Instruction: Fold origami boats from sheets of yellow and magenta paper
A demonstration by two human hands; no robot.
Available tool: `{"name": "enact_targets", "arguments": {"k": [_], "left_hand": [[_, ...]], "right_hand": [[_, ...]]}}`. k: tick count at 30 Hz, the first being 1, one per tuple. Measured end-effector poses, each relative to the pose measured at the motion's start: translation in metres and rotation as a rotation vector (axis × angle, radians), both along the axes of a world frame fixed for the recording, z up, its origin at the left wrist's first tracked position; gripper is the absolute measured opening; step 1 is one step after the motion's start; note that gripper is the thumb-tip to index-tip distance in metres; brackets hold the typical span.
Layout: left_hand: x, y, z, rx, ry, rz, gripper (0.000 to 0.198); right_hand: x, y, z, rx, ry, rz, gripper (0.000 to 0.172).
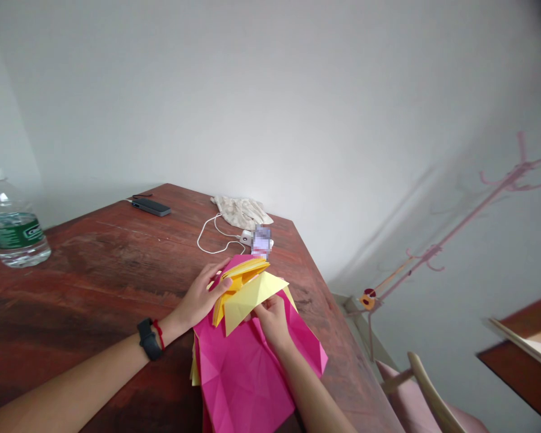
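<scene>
Creased magenta paper lies over the front of the table, with pale yellow paper showing under its left edge. Above it is a folded paper piece with deep yellow layers and a pale yellow flap. My left hand grips the deep yellow layers from the left, thumb on top. My right hand pinches the lower edge of the pale yellow flap; some of its fingertips are hidden beneath the paper. A dark watch band and a red cord are on my left wrist.
Beyond the papers are a phone with a blurred screen, a white cable and a crumpled pale cloth. A dark slim device lies farther left. A water bottle stands at left, a chair at right.
</scene>
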State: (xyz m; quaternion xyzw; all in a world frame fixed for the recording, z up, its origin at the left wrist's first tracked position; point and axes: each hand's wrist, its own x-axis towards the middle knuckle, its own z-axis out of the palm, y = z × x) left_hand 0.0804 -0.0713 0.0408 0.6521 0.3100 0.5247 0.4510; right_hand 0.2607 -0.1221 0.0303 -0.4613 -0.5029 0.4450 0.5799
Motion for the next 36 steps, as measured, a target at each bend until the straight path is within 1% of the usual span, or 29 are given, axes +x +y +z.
{"name": "enact_targets", "arguments": {"k": [3,6,11,14,16,19,22,25,28,31,34,36], "left_hand": [[0.001,0.002,-0.001,-0.086,-0.059,-0.013,0.054],[0.001,0.005,-0.003,-0.102,-0.082,-0.024,0.06],[-0.001,0.006,-0.003,-0.006,-0.035,0.014,0.058],[-0.002,0.001,0.001,0.078,0.025,0.061,0.056],[-0.002,-0.004,0.003,0.116,0.052,0.069,0.055],[-0.001,-0.01,0.005,0.117,0.062,0.026,0.055],[-0.001,-0.013,0.007,0.122,0.067,-0.052,0.054],[-0.001,-0.014,0.008,0.132,0.053,-0.124,0.044],[0.0,-0.012,0.007,0.053,0.008,-0.137,0.037],[0.001,-0.008,0.006,-0.057,-0.037,-0.132,0.041],[0.002,-0.007,0.006,-0.129,-0.042,-0.224,0.045],[0.003,-0.008,0.009,-0.135,-0.028,-0.293,0.043]], "right_hand": [[0.001,0.0,-0.001,-0.021,-0.014,0.002,0.026],[0.002,0.0,0.0,-0.026,-0.028,0.004,0.031],[0.001,-0.001,-0.001,-0.008,-0.081,0.001,0.031],[-0.001,0.0,-0.004,0.015,-0.051,0.005,0.031],[-0.002,0.0,-0.006,0.022,-0.029,0.009,0.032],[-0.002,0.0,-0.007,0.017,-0.036,0.014,0.034],[-0.002,-0.001,-0.008,0.008,-0.062,0.02,0.033],[-0.001,-0.003,-0.007,0.015,-0.081,0.016,0.029],[0.0,-0.003,-0.005,0.031,-0.07,0.016,0.025],[0.0,-0.003,-0.003,0.037,-0.059,0.055,0.025],[-0.001,-0.003,-0.003,0.047,-0.033,0.083,0.027],[-0.001,-0.004,-0.002,0.05,-0.02,0.092,0.026]]}}
